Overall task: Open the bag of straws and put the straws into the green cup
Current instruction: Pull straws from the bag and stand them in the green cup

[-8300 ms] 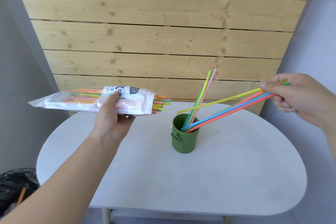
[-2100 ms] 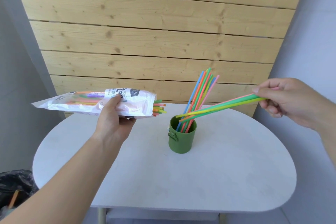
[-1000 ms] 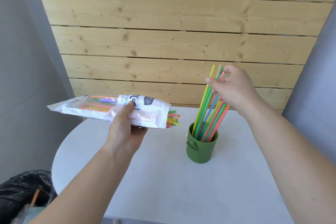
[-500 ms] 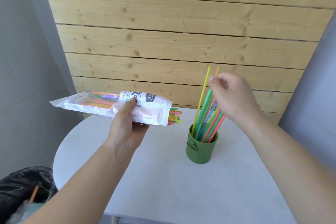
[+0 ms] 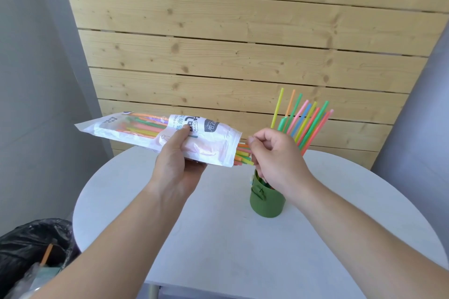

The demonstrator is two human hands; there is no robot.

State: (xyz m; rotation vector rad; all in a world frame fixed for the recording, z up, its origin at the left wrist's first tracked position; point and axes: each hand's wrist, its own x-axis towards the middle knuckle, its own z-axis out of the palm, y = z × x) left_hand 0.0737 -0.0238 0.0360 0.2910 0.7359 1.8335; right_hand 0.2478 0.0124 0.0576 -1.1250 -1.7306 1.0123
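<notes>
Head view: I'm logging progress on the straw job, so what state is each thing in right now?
bag of straws: open at its right end, held level above the table, straw tips poking out.
green cup: upright on the white table, holding a fan of straws.
left hand: gripping the bag.
right hand: fingers closing at the protruding straw tips.

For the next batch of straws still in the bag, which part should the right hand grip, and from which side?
Probably the straw ends poking out of the bag's open mouth, pinched from the right, in line with the bag. The left hand holds it roughly level with the mouth facing the right hand, so a straight pull should slide them out.
</notes>
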